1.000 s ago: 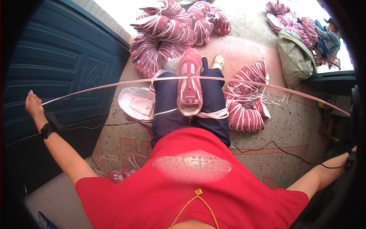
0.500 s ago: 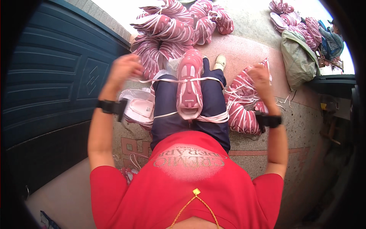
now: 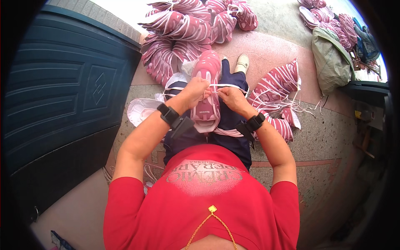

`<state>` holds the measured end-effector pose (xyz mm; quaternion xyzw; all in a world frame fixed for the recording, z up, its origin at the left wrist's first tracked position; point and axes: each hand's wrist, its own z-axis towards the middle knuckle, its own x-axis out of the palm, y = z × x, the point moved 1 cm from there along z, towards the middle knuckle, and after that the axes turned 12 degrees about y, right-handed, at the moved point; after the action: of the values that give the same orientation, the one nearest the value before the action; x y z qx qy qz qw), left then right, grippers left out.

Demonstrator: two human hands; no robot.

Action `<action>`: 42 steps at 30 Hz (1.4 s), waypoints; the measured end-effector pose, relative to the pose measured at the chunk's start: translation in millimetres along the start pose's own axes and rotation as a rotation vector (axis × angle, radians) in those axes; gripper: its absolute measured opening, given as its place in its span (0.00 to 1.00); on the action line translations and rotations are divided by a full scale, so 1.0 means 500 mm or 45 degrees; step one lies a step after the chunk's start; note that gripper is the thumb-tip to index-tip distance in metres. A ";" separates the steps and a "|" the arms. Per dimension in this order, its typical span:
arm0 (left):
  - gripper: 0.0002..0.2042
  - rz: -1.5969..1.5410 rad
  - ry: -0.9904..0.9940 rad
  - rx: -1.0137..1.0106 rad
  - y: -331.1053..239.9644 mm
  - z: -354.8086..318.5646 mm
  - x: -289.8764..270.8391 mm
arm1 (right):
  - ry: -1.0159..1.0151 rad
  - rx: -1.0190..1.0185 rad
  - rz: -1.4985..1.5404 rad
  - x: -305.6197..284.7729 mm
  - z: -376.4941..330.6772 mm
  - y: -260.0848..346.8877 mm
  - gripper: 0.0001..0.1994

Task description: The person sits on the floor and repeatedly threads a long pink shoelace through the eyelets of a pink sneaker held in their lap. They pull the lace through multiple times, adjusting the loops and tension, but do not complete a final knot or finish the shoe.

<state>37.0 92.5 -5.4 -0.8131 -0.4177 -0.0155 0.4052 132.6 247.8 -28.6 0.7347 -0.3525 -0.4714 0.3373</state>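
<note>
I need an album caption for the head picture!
Left hand and right hand busy over a pink shoe and its lace.

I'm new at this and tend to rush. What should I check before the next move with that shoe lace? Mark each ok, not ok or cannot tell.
1. Pink-and-white shoe upper resting on the dark blue trousers: ok.
2. Heel opening facing the person: ok.
3. Left hand and right hand both at the narrow pale lace: ok.
4. Firm grip on the lace: cannot tell.
5. Lace ends even: cannot tell.
6. Loose white laces by the fanned pink-and-white stack tidy: not ok, tangled.
</note>
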 end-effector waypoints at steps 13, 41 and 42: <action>0.09 -0.108 -0.016 0.181 0.031 -0.023 -0.001 | -0.128 0.088 -0.276 0.000 0.061 -0.003 0.13; 0.11 2.031 -0.574 0.277 0.033 0.011 0.027 | 0.039 -0.366 -0.560 0.020 0.063 -0.031 0.09; 0.11 2.046 -0.588 0.331 0.037 0.012 0.026 | 0.030 -0.410 -0.535 0.018 0.064 -0.031 0.09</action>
<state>56.7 99.2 -16.6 -0.7926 0.2166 0.4920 0.2878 108.7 243.1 -56.3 0.7342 -0.1086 -0.5725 0.3485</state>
